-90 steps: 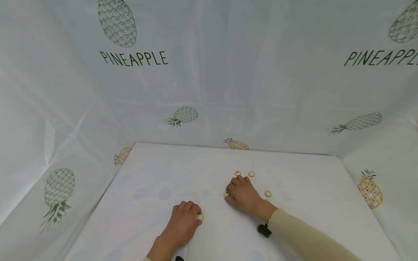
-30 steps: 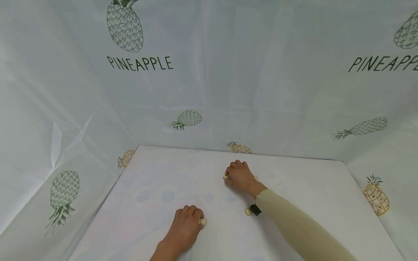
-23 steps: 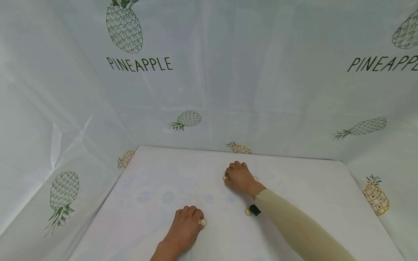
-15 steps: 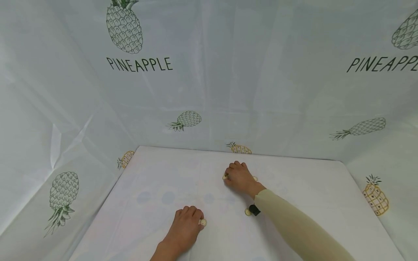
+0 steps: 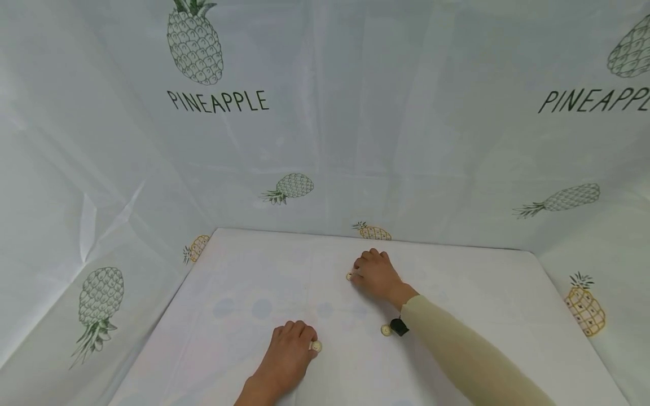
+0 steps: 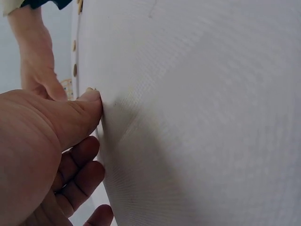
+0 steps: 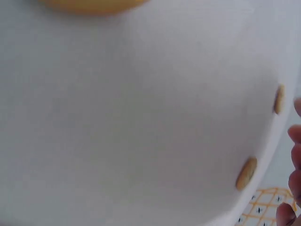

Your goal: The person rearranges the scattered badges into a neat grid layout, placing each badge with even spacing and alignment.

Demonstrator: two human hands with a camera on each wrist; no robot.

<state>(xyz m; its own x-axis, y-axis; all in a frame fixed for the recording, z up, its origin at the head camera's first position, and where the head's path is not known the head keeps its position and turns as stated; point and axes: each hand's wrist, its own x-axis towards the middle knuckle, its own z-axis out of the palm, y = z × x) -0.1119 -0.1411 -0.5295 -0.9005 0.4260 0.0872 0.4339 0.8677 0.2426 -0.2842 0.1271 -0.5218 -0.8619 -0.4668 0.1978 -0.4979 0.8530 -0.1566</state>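
My left hand (image 5: 286, 352) rests low on the table and pinches a small pale round button (image 5: 316, 345) between thumb and fingertips. In the left wrist view its thumb (image 6: 77, 115) covers most of that button. Farther back, my right hand (image 5: 377, 276) is bent over the table, its fingertips just right of a second button (image 5: 348, 276). Seen from the right wrist, the loosely bent fingers (image 7: 296, 155) stand apart from two buttons lying flat, a nearer one (image 7: 246, 173) and another one (image 7: 279, 99). A further button (image 5: 386, 330) lies beside the black wrist camera (image 5: 399, 327).
The white tabletop (image 5: 482, 316) ends at a back edge against a hanging sheet (image 5: 396, 141) printed with pineapples. More sheeting (image 5: 45, 225) hangs on the left. A sleeved right forearm (image 5: 457, 344) crosses the table and hides the surface under it.
Over three seconds my right hand has gone farther back, and buttons near it lie in different places. In the last half second it slid slightly right, off the second button. My left hand stayed put.
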